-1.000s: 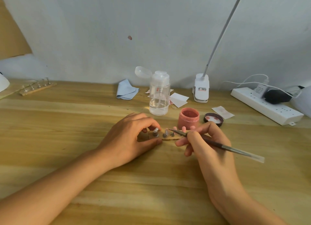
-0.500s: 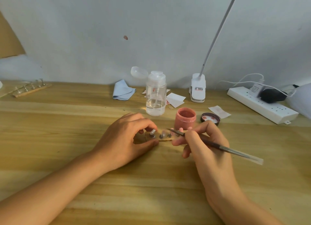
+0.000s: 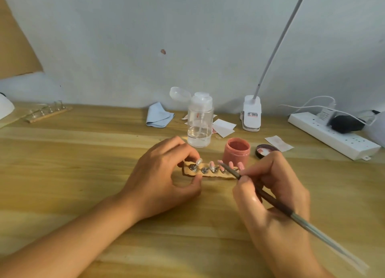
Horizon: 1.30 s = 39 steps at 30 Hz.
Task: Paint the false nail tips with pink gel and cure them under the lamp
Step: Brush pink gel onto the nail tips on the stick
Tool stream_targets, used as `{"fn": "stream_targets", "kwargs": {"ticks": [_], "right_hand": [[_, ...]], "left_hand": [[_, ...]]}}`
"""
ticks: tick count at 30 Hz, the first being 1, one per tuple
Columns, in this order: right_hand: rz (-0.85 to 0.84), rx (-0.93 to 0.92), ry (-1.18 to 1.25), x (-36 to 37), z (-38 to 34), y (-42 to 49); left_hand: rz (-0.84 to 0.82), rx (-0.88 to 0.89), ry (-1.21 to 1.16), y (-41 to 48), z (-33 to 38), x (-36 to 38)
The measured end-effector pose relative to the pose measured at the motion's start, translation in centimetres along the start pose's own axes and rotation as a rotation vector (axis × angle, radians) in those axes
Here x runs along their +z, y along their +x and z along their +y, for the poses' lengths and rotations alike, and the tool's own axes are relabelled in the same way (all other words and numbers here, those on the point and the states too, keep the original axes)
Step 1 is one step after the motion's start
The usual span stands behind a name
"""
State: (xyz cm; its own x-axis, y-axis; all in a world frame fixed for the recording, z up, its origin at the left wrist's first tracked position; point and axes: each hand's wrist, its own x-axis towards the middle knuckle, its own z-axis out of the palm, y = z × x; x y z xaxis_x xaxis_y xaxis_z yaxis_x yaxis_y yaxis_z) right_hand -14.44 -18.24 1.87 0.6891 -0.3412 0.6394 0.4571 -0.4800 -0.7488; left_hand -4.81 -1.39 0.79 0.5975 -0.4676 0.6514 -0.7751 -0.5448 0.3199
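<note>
The right hand pinches a thin, clear-handled brush, its tip at the pink false nail tips. The left hand pinches the left end of their small wooden strip, just near of the open pink gel jar. The strip looks light and tippy, so hold it by its ends, clear of wet gel.
</note>
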Motion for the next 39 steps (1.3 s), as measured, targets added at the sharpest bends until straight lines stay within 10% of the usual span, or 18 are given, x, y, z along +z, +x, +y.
{"fn": "stream_targets", "kwargs": {"ticks": [6,23,39], "right_hand": [[0.224,-0.032,0.099,-0.5,0.9,1.7],[0.105,-0.086,0.007,-1.5,0.9,2.0],[0.079,0.328,0.257,-1.5,2.6,2.1]], "left_hand": [[0.019,0.018,0.013,0.1,0.1,0.0],[0.071,0.077,0.046,0.0,0.4,-0.2],[0.068,0.01,0.0,0.2,0.2,-0.3]]}}
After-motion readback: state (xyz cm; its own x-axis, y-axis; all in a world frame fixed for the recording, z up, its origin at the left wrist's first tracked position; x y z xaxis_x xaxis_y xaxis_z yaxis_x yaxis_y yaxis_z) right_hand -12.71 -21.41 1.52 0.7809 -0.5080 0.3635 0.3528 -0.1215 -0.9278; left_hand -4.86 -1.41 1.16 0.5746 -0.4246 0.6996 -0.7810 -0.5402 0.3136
